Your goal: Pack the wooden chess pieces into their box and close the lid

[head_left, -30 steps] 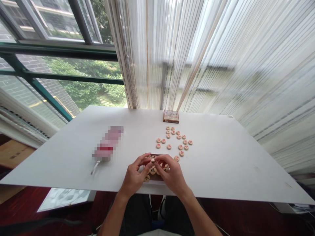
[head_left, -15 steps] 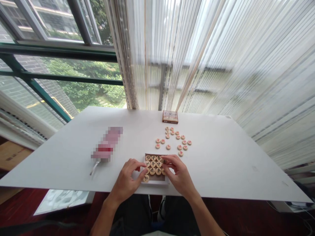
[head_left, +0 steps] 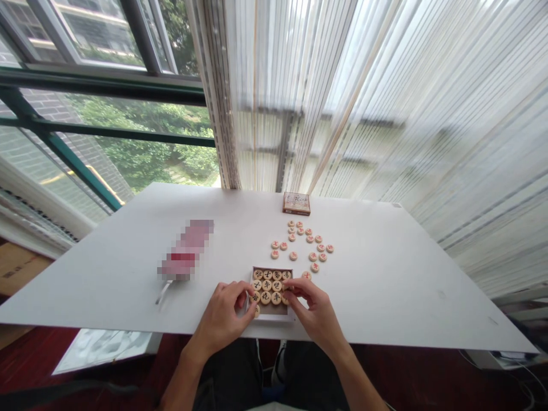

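A small open box near the table's front edge holds several round wooden pieces with black characters, laid in rows. My left hand has curled fingers at the box's lower left corner, its fingertips on a piece there. My right hand pinches at the box's right side, fingertips on a piece at the edge. Several loose pieces with red characters lie scattered on the table beyond the box.
The white table stands against a window with sheer striped curtains. A box lid rests at the far middle. A blurred pink object lies at the left with a thin strap trailing toward the front edge.
Both hands have drawn back from over the box toward its near corners, uncovering the rows of pieces. The loose pieces have not moved.
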`<state>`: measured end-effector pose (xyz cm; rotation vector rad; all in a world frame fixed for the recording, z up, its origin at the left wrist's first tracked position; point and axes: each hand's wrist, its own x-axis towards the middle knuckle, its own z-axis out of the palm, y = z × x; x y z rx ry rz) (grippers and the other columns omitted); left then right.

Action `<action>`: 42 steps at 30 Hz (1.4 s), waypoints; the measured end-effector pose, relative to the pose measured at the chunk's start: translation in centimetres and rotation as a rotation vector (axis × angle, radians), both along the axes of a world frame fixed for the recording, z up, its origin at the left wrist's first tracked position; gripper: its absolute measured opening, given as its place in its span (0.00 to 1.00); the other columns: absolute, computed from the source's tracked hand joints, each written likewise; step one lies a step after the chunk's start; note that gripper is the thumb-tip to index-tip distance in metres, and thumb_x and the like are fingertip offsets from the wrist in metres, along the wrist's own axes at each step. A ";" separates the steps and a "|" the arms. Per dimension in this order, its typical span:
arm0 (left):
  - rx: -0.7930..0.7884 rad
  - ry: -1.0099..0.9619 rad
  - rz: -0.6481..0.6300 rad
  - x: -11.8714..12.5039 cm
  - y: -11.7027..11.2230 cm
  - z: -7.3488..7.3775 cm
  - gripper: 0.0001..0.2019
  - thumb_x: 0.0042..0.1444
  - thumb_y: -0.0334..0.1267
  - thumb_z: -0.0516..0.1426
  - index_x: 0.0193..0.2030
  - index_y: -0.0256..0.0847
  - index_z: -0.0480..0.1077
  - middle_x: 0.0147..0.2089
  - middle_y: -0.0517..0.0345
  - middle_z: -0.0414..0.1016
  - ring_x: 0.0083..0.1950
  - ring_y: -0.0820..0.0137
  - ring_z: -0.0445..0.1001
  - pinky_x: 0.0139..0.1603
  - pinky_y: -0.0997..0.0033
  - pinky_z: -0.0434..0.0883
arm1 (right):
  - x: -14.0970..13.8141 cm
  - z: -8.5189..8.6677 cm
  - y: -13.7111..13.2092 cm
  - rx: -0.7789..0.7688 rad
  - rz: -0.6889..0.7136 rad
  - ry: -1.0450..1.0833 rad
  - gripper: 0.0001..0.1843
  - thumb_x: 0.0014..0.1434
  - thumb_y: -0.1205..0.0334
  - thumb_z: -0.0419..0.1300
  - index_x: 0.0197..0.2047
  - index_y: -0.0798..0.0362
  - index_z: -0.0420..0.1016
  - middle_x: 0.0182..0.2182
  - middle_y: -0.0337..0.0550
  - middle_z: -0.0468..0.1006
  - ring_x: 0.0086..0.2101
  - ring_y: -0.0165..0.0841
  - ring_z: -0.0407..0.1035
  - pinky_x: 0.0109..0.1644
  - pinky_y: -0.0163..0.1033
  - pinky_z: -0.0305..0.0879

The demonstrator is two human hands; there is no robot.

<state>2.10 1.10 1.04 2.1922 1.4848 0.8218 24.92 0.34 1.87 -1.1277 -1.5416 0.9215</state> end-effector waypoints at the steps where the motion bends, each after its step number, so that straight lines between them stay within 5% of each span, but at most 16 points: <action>1: -0.006 -0.001 -0.002 0.0 0.0 0.0 0.04 0.57 0.37 0.59 0.39 0.44 0.72 0.26 0.62 0.70 0.31 0.64 0.70 0.39 0.65 0.66 | 0.0 0.1 -0.1 -0.020 0.007 -0.004 0.11 0.64 0.57 0.61 0.47 0.50 0.79 0.40 0.47 0.82 0.38 0.37 0.77 0.46 0.43 0.77; 6: -0.030 0.001 -0.022 0.1 0.0 0.2 0.04 0.57 0.35 0.58 0.40 0.45 0.72 0.27 0.63 0.71 0.32 0.64 0.71 0.41 0.64 0.66 | -0.3 0.5 -0.2 -0.085 0.041 -0.034 0.11 0.65 0.56 0.60 0.46 0.50 0.80 0.38 0.46 0.82 0.34 0.36 0.77 0.38 0.39 0.76; 18: -0.056 0.001 -0.026 0.2 -0.2 0.7 0.06 0.58 0.37 0.57 0.42 0.45 0.70 0.27 0.63 0.69 0.32 0.64 0.70 0.42 0.64 0.64 | -1.7 2.6 -0.6 -0.120 0.190 -0.078 0.06 0.64 0.62 0.60 0.43 0.48 0.78 0.40 0.42 0.76 0.38 0.33 0.75 0.44 0.37 0.73; 23: -0.067 0.012 -0.025 0.2 -0.2 0.6 0.06 0.57 0.36 0.57 0.42 0.45 0.70 0.28 0.62 0.69 0.34 0.64 0.70 0.43 0.64 0.64 | -2.1 2.5 -0.6 -0.096 0.154 -0.227 0.04 0.62 0.65 0.62 0.38 0.48 0.79 0.32 0.38 0.79 0.32 0.32 0.72 0.36 0.34 0.67; 31: -0.072 0.010 -0.023 0.2 -0.1 0.5 0.06 0.57 0.34 0.56 0.41 0.44 0.70 0.29 0.62 0.69 0.34 0.65 0.69 0.44 0.63 0.63 | -3.0 2.7 -0.7 -0.156 0.139 -0.380 0.05 0.63 0.66 0.61 0.36 0.50 0.79 0.30 0.38 0.81 0.32 0.32 0.74 0.37 0.32 0.65; 42: -0.046 0.021 -0.036 0.1 -0.3 0.3 0.02 0.57 0.35 0.56 0.35 0.42 0.66 0.30 0.60 0.69 0.35 0.64 0.68 0.44 0.62 0.63 | -3.3 1.2 -0.4 -0.044 0.069 -0.610 0.06 0.60 0.68 0.64 0.31 0.51 0.77 0.29 0.38 0.78 0.32 0.33 0.71 0.36 0.34 0.61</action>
